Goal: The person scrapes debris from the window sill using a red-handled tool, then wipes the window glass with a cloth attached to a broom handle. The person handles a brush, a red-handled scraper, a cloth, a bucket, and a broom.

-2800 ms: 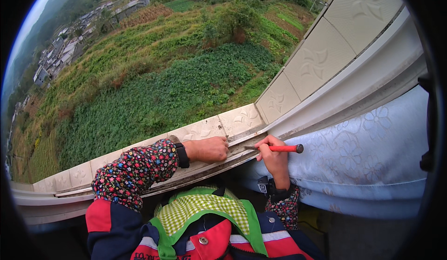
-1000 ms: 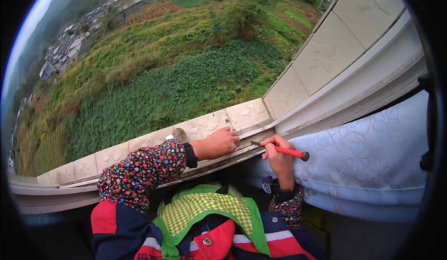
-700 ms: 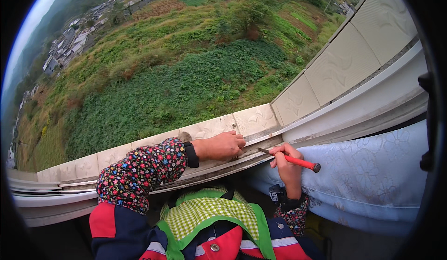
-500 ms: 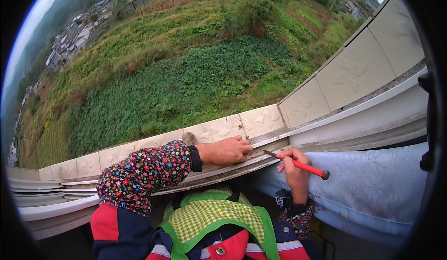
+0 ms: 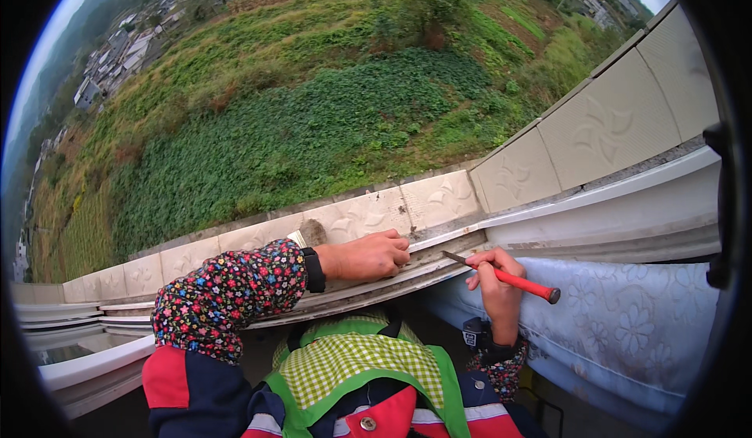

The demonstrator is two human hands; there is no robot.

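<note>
My right hand (image 5: 499, 293) grips a screwdriver (image 5: 529, 284) by its red handle, which has a dark end cap. The thin metal shaft points left, its tip down at the dirty window track (image 5: 429, 267). A short way left of that tip, my left hand (image 5: 366, 257) rests on the track with its fingers curled down; their tips, and anything under them, are hidden. Behind my left wrist, a brush (image 5: 313, 233) with brownish bristles and a pale band shows on the tiled ledge, partly covered by my flowered sleeve.
Past the track runs an outer ledge of cream tiles (image 5: 435, 201), with a steep drop to green fields beyond. White window frames (image 5: 611, 197) curve along the right; sliding panes stand at the left. Light blue floral padded fabric (image 5: 619, 313) hangs below my right hand.
My left hand has shifted a little left along the track, away from the screwdriver tip. More of the brush's pale band shows. My right hand keeps nearly the same place and grip.
</note>
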